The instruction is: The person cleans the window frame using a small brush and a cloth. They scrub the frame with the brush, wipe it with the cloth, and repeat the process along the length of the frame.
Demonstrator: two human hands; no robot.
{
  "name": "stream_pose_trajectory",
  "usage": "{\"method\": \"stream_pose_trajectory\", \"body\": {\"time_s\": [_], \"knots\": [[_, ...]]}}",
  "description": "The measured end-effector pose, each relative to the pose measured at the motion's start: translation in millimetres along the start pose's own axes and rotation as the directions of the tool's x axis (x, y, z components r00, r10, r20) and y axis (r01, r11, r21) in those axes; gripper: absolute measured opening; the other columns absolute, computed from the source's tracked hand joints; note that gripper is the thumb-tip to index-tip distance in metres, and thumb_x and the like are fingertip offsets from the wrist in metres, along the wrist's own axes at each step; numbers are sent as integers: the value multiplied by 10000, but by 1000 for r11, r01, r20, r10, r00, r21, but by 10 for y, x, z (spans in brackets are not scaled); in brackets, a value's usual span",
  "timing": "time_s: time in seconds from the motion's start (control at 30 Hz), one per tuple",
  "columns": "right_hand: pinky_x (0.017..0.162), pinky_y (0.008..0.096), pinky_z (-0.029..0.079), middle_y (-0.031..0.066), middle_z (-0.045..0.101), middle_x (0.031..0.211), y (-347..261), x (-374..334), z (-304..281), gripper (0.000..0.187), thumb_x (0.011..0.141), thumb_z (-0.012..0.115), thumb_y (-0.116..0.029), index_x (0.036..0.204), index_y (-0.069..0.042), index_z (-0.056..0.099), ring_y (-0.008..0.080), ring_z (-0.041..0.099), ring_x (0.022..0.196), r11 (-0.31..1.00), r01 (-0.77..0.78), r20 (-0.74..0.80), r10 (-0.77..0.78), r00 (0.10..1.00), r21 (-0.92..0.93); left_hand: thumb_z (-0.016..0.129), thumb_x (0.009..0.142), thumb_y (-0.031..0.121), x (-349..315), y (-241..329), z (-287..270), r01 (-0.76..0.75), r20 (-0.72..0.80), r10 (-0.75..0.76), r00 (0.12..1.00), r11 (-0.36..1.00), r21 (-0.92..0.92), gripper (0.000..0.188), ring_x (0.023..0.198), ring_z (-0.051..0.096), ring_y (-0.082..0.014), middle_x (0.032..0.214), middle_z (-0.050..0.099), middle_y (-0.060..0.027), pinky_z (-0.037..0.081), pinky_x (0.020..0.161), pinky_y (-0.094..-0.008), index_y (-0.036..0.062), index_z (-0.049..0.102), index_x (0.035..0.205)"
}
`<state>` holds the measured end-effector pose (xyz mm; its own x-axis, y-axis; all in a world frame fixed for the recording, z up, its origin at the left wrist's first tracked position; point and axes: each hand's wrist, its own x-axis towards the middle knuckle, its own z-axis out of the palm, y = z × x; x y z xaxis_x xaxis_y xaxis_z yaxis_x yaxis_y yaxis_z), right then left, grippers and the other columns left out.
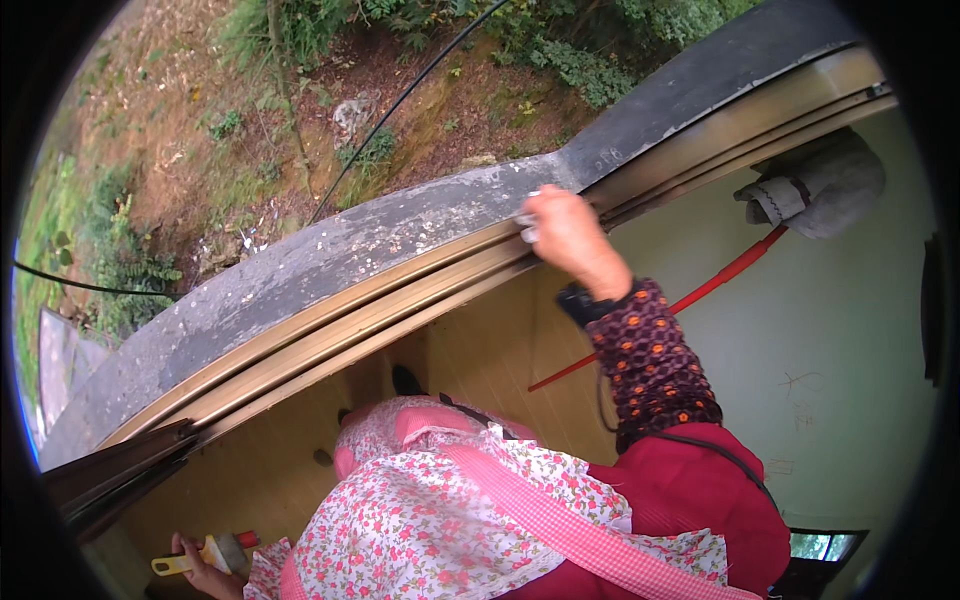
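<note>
My right hand [572, 240] reaches out to the sill, its fingers closed around a small whitish wad [528, 228], mostly hidden. It is at the metal window track [400, 300], close to where the frame's corner begins. Low at the left, my left hand [208, 578] grips a yellow-handled tool [172, 566] with a pale grey head and a red end. Its exact kind is hard to make out.
Outside the track runs a weathered grey ledge [330, 245], with a slope and plants beyond. A dark window sash edge [115, 470] stands at the left. A mop with a red pole [730, 268] and grey cloth head [830, 190] leans by the pale green wall [840, 330].
</note>
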<state>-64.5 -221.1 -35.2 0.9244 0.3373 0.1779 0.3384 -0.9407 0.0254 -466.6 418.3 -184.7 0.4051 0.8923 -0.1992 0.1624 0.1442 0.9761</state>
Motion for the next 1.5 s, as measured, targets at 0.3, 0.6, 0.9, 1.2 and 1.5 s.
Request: {"method": "stream_pose_trajectory", "body": {"time_s": [0.3,0.6,0.9,1.2,1.5], "knots": [[849,398,535,159,668,1016,-353,248,-563,203,843,600,31,1037,8,653,324,656,960,907,174,-320,-47,946,383,638,996,194,318,-219,-137,-29,51,28,998,999,19,345,806,509,-105,865,517,-11,472,750,-285,14,606,1289],[735,492,542,194,654,826,770,-24,168,107,742,550,5,810,-8,633,419,654,808,987,32,-34,-38,999,-159,603,1024,182,83,-243,-205,61,37,-59,998,997,-47,324,782,508,-102,853,523,-15,475,725,-278,44,573,1315],[880,348,532,126,704,1021,-1045,189,-494,285,853,607,41,1125,-16,667,230,663,971,411,238,-240,-48,970,880,603,1024,202,368,-377,-150,-34,24,34,999,999,33,345,794,512,-102,860,526,-10,465,747,-263,35,585,1326],[731,511,538,224,670,845,736,-19,27,107,752,556,14,818,-14,636,424,666,816,979,-49,21,54,998,-197,631,991,208,-230,-61,173,71,6,-71,997,997,-2,370,859,536,-120,916,539,-11,478,775,-294,13,582,1302],[726,513,507,229,609,812,-500,215,-64,95,729,523,59,771,9,592,457,607,796,861,430,21,-452,892,273,621,987,63,-861,354,488,-87,-81,79,994,991,-99,154,748,511,-82,815,533,-5,433,681,-230,14,646,1131]]}}
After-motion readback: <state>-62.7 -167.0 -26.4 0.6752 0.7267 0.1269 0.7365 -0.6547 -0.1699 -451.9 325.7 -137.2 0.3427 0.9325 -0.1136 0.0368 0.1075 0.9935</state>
